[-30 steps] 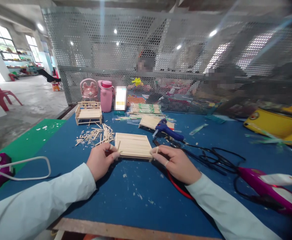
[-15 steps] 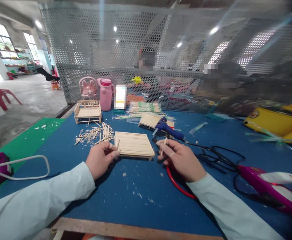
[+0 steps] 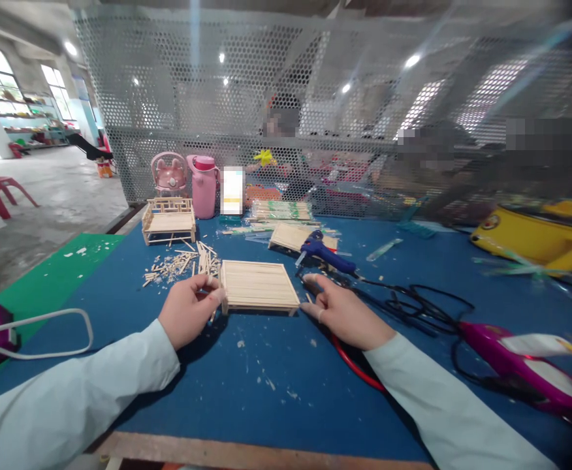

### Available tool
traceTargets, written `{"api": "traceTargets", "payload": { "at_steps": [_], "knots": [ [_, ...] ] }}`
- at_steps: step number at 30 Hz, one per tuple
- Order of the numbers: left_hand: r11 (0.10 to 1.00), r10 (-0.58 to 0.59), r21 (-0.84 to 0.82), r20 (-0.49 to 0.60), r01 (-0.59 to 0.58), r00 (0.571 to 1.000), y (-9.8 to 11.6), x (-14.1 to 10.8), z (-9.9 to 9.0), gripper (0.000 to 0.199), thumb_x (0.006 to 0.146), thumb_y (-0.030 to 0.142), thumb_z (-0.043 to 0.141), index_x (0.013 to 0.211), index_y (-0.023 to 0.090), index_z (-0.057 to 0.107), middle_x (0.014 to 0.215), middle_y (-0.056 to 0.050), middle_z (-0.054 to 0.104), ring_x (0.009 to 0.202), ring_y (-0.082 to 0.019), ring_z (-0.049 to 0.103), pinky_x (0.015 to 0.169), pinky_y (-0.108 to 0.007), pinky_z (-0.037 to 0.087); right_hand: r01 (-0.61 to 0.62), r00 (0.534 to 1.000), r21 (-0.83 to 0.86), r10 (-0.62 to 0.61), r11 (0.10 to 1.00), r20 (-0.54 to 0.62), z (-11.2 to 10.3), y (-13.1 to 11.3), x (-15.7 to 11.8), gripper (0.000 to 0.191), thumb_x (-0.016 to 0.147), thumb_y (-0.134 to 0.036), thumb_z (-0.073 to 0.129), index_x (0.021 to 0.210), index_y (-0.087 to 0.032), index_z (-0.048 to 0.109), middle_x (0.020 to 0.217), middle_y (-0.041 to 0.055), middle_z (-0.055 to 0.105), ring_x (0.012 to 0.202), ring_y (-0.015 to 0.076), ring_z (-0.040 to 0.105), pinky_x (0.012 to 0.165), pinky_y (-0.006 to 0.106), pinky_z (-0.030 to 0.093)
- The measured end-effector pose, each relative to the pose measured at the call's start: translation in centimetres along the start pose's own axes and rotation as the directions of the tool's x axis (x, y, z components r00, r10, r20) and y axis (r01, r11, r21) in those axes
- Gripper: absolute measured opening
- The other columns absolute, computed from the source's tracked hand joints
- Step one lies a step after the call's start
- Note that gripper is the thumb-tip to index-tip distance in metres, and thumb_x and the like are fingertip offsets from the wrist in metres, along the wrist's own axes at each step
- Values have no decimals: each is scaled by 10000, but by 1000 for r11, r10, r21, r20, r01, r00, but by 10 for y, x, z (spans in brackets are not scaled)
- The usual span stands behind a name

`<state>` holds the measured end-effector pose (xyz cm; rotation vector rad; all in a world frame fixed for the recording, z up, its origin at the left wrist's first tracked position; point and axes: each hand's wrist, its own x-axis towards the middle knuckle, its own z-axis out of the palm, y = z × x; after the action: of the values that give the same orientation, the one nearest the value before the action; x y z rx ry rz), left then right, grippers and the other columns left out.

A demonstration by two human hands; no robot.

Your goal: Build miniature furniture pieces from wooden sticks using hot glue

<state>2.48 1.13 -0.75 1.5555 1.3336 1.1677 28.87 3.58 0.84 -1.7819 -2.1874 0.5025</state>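
A small slatted wooden platform (image 3: 258,284) on short legs stands on the blue table (image 3: 266,398). At its left front corner is my left hand (image 3: 191,309), its thumb and index finger pressed together, with a small stick (image 3: 212,316) showing below the fingers. Beside the platform's right front corner, my right hand (image 3: 345,311) has its fingers bent round toward the corner, and a bit of light stick shows between them. The blue glue gun (image 3: 329,253) lies just beyond my right hand. Cut stick pieces (image 3: 181,262) are scattered behind my left hand.
Back left stands a small wooden bench (image 3: 170,222), beside a pink bottle (image 3: 204,187). Stick bundles (image 3: 281,210) lie near the perforated screen (image 3: 247,98). Black cables (image 3: 413,303), a purple device (image 3: 525,365) and a yellow container (image 3: 525,238) are on the right. People show behind the screen.
My left hand has moved from the platform's front face to its left corner. My right hand has lowered toward the right corner, and its stick is now mostly hidden. The view has shifted slightly.
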Motion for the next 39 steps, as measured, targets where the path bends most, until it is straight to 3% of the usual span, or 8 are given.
{"api": "traceTargets", "payload": {
  "at_steps": [5,11,13,16,21,24,27,39],
  "knots": [
    [972,9,235,-107,17,994,6,14,-22,137,706,275,516,762,154,549,586,31,506,534,-117,505,521,-240,414,56,998,16,-56,998,4,2,3,0,461,785,-357,463,1169,-102,457,569,-33,502,559,155,516,557,266,374],
    [847,-70,531,70,22,995,1,10,-20,537,692,135,494,1218,88,395,559,44,517,522,-145,509,541,-254,376,78,989,2,-77,997,-130,-19,-15,-12,400,823,-360,391,1139,-139,497,625,-6,568,569,148,537,582,265,398],
    [804,-68,594,139,-28,988,-1,5,-15,519,679,120,492,1191,97,414,587,21,548,554,-159,525,555,-260,368,83,982,-56,-91,995,-162,-31,-23,-13,367,826,-373,401,1104,-170,529,659,3,601,584,148,547,591,263,398],
    [739,-94,672,182,-54,979,-2,0,-12,354,661,132,496,1013,151,516,631,-11,586,599,-175,548,566,-265,359,89,991,-164,-103,982,-81,-40,-33,-4,320,822,-377,429,1030,-185,578,662,9,628,591,152,563,576,256,392],
    [663,-129,745,202,-67,971,-1,-1,-12,164,661,173,476,800,197,560,726,-53,643,700,-212,598,612,-285,377,135,989,-268,-144,954,-15,-29,-38,33,341,815,-332,443,1061,-155,600,747,64,671,666,183,596,581,259,388],
    [658,-138,750,213,-71,967,1,-1,-11,162,667,181,458,781,199,572,763,-71,660,733,-229,611,630,-297,388,159,986,-259,-165,953,-1,-19,-41,49,348,820,-282,430,1089,-159,613,856,91,693,770,202,616,655,272,404],
    [669,-140,741,207,-62,968,1,-1,-11,165,670,175,446,767,198,578,770,-76,666,742,-236,616,638,-304,394,208,978,-224,-204,952,37,-15,-42,54,293,834,-263,405,927,-203,677,902,58,702,830,190,620,702,257,410],
    [668,-143,743,190,-47,971,1,1,-11,166,675,165,431,739,205,579,756,-70,673,733,-233,624,642,-302,408,286,954,-130,-269,949,136,-21,-39,45,292,824,-269,419,843,-197,702,871,35,715,791,185,634,688,257,426]
  ]
}}
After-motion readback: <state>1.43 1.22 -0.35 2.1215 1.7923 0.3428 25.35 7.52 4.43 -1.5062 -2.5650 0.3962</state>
